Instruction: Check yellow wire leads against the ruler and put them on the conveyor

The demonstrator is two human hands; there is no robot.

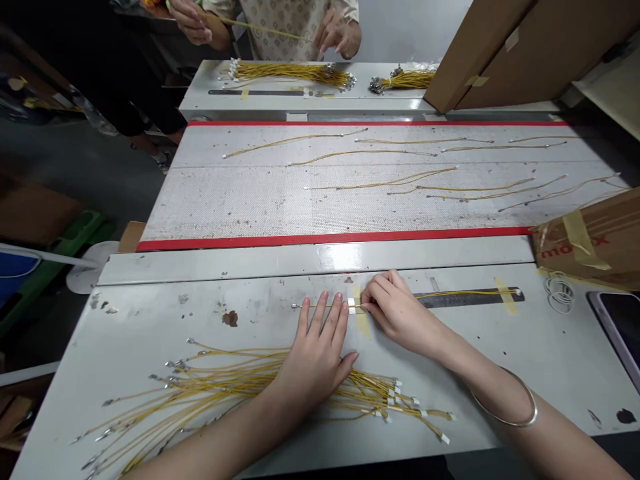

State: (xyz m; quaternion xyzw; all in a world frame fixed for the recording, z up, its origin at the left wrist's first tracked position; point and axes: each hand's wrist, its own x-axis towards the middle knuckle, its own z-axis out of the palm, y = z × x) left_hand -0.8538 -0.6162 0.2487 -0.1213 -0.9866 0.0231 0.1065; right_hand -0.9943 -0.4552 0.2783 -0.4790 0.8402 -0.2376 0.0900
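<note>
A yellow wire (465,293) with a white connector at its right end lies along a dark steel ruler (475,300) taped to the bench. My right hand (395,310) pinches this wire just right of a small white block (351,306). Flat on the bench, fingers stretched over the wire's left part, rests my left hand (320,347). The wire's metal terminal (295,306) pokes out left of those fingers. Beneath my left wrist spreads a loose pile of yellow wires (240,377), terminals to the left and white connectors to the right.
Beyond the bench runs a red-edged conveyor belt (225,200) carrying several yellow wires. Across it, a co-worker's hands (333,33) hold a wire above a bundle (290,72). Cardboard box (590,233), white rings (559,293) and phone (617,327) sit at the right.
</note>
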